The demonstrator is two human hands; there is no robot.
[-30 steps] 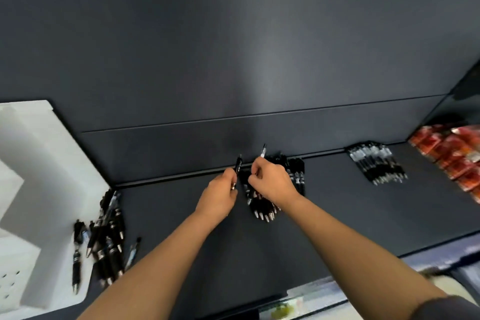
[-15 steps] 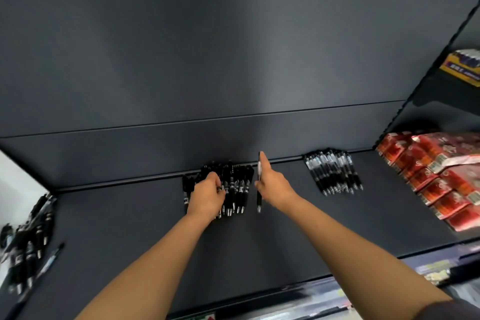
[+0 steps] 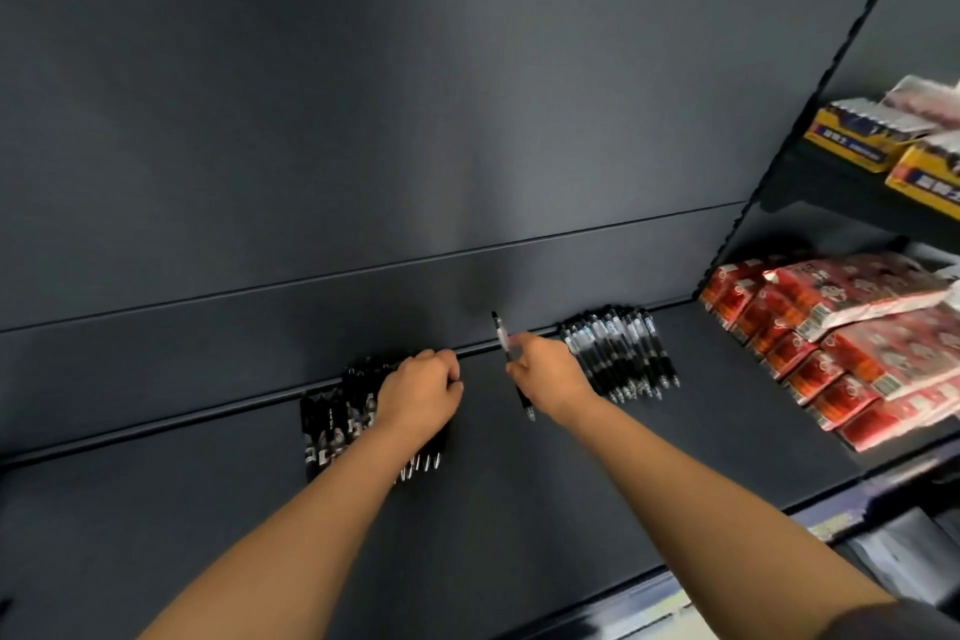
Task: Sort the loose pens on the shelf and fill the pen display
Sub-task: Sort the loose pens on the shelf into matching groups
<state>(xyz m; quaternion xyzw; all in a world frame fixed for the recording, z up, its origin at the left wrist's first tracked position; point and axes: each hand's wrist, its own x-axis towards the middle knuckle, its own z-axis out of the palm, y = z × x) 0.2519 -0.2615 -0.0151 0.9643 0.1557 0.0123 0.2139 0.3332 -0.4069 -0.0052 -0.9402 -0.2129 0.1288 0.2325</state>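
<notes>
Nearest the camera runs the front lip [image 3: 639, 592] of a dark shelf [image 3: 519, 515]. 2 bare forearms reach over it, the left [image 3: 291, 551] and the right [image 3: 701, 499], both stretched toward the back.

Farther in, the left hand [image 3: 421, 395] lies on top of a heap of black pens [image 3: 332, 426] that sits against the rear edge of the shelf. Its fingers are curled down over the heap. Metal pen tips poke out toward the camera from under the wrist. Whether the fingers actually grip any of these pens cannot be told, since the hand hides them.

Just right of it, and apart from it, the right hand [image 3: 550, 374] pinches 1 pen [image 3: 501, 337] between thumb and fingers. This pen is tilted. Its cap end rises above the knuckles toward the back panel, and its tip points down toward the shelf on the near side of the hand. It is held in the gap between the 2 groups of pens.

Beside the right hand, a neat row of clear-barrelled pens [image 3: 623, 353] lies side by side on the shelf, their far ends at the rear edge.

Behind everything stands the plain dark back panel [image 3: 415, 120]. Off to the far right, red packets [image 3: 841, 327] are stacked in the neighbouring bay, and yellow boxes [image 3: 857, 146] sit on an upper shelf [image 3: 831, 195] above them.
</notes>
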